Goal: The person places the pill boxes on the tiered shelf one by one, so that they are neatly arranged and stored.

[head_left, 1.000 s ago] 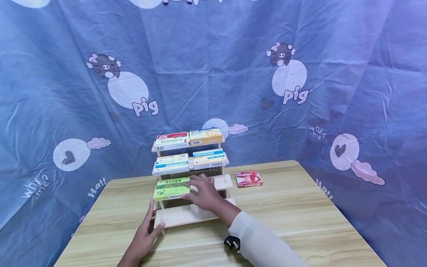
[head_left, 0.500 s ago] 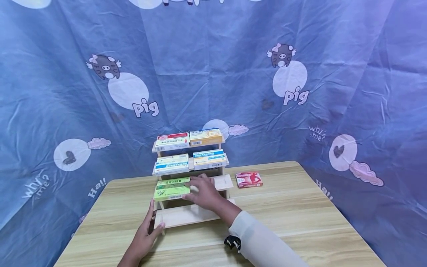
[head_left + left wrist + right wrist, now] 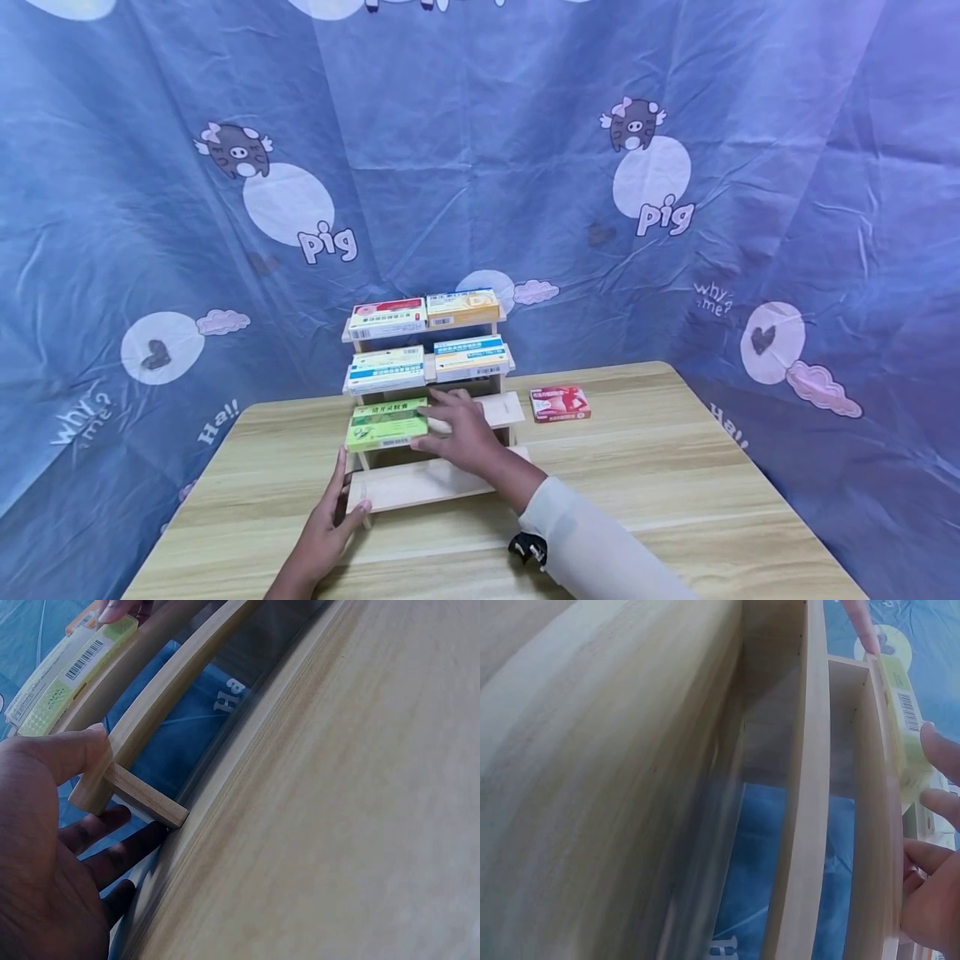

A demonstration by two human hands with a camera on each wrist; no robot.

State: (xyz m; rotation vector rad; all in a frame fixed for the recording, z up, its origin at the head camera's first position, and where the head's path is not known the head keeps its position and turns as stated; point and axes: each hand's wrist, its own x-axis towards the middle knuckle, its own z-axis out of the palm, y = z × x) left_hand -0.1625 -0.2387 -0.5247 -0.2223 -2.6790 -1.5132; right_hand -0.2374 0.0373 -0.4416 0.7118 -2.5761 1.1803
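Note:
A green medicine box (image 3: 386, 425) lies flat on the left part of the third tier of a stepped wooden rack (image 3: 420, 485). My left hand (image 3: 324, 527) holds the rack's left end, thumb on the lowest tier; in the left wrist view, the other fingers reach below that tier beside its short leg (image 3: 146, 793). One finger points up to the box's near left corner. My right hand (image 3: 468, 433) is at the box's right end, thumb and fingers spread, their tips touching or very close to it. The right wrist view shows those fingers (image 3: 941, 750) beside the box's end.
Red-white (image 3: 387, 317) and yellow (image 3: 462, 307) boxes sit on the top tier. Two blue-white boxes, one left (image 3: 386, 368) and one right (image 3: 471, 357), fill the second. A red box (image 3: 559, 403) lies on the table (image 3: 637, 467) right of the rack, before a blue curtain.
My right hand has shifted slightly right, and pale wood shows between its fingers and the green box's end. The box and my left hand look unmoved.

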